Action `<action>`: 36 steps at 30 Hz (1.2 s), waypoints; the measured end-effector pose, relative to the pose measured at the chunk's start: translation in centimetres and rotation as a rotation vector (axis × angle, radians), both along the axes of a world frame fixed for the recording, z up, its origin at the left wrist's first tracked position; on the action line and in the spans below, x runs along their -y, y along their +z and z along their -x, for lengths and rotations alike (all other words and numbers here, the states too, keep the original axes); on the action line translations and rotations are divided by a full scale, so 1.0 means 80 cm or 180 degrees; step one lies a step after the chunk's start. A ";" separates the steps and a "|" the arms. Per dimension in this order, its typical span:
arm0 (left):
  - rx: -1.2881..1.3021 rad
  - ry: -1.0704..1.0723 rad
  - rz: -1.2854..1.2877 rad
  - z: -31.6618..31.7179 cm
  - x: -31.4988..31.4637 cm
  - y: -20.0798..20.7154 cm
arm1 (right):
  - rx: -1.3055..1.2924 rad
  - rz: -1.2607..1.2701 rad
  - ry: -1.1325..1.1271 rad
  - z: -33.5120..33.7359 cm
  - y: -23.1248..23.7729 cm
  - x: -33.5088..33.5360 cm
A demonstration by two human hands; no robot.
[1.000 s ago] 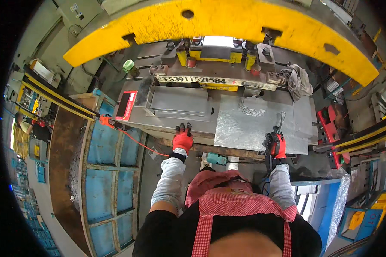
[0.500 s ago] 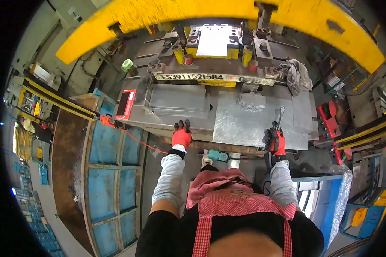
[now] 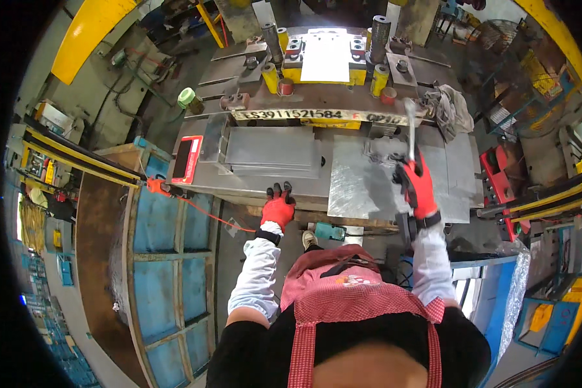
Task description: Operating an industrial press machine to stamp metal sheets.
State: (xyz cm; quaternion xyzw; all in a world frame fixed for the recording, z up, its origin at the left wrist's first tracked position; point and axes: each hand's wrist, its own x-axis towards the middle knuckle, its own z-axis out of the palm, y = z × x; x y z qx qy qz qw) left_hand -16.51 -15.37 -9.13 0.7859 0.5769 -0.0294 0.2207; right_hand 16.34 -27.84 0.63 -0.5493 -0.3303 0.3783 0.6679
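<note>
My left hand point(image 3: 278, 205), in a red glove with dark fingertips, rests with fingers apart on the front edge of the steel press bench point(image 3: 239, 184). My right hand point(image 3: 420, 187), gloved the same way, is closed around a slim pale metal hand tool point(image 3: 412, 136); its exact kind is unclear. The tool points away from me, its blurred tip in front of the die's edge. Under that hand lies a large shiny sheet metal plate point(image 3: 359, 187). Beyond it sit small stacked metal pieces point(image 3: 375, 149), partly hidden. Flat grey sheets point(image 3: 271, 149) are stacked left of the plate.
A white sheet point(image 3: 325, 58) lies on the die between yellow and dark guide posts point(image 3: 379, 39). A grey rag point(image 3: 451, 113) hangs at the right; a red-framed dark panel point(image 3: 187, 158) lies left. A blue frame point(image 3: 155, 220) stands left of me.
My right hand has moved forward and up, swinging the tool from beside the plate toward the die. The yellow beam overhead has mostly left view, exposing the guide posts. My left hand stays at the edge.
</note>
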 end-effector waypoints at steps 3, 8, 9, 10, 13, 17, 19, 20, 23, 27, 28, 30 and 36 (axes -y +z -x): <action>0.0267 0.0029 0.0395 -0.001 -0.015 0.037 | 0.0348 -0.0166 0.0641 -0.009 0.054 -0.110; 0.1141 0.0054 0.0541 -0.039 -0.049 0.111 | 0.0562 -0.0301 0.1614 -0.039 0.100 -0.290; 0.1380 0.0049 0.0575 -0.051 -0.056 0.122 | -0.0430 -0.0058 0.1783 -0.043 0.106 -0.323; 0.1653 -0.0144 0.0218 -0.063 -0.063 0.130 | 0.0651 -0.0093 0.1569 -0.039 0.106 -0.344; 0.2267 0.0087 0.0758 -0.097 -0.092 0.141 | 0.0839 -0.0294 0.1406 -0.024 0.113 -0.352; 0.3641 0.0576 0.1733 -0.139 -0.139 0.125 | 0.0459 -0.1060 0.0709 0.006 0.109 -0.230; 0.4497 0.0344 0.2244 -0.155 -0.159 0.114 | 0.1070 -0.0793 0.0388 0.010 0.098 -0.152; 0.4443 0.0238 0.2238 -0.172 -0.180 0.113 | 0.0766 -0.0592 0.0321 0.014 0.086 -0.113; 0.5668 -0.0037 0.3050 -0.206 -0.203 0.107 | -0.0341 0.0094 -0.0045 0.015 0.040 -0.023; 0.5843 0.0070 0.3602 -0.258 -0.247 0.115 | -0.0696 0.0506 -0.0069 -0.004 -0.045 0.037; 0.5953 0.0167 0.3775 -0.270 -0.257 0.116 | -0.0558 0.0783 -0.0166 -0.011 -0.068 0.038; 0.6145 0.0587 0.3546 -0.288 -0.267 0.115 | -0.0355 0.1285 -0.0286 -0.023 -0.104 0.033; 0.4577 -0.0368 -0.0151 -0.173 -0.221 0.148 | -0.0410 0.0639 -0.0384 -0.023 -0.084 0.039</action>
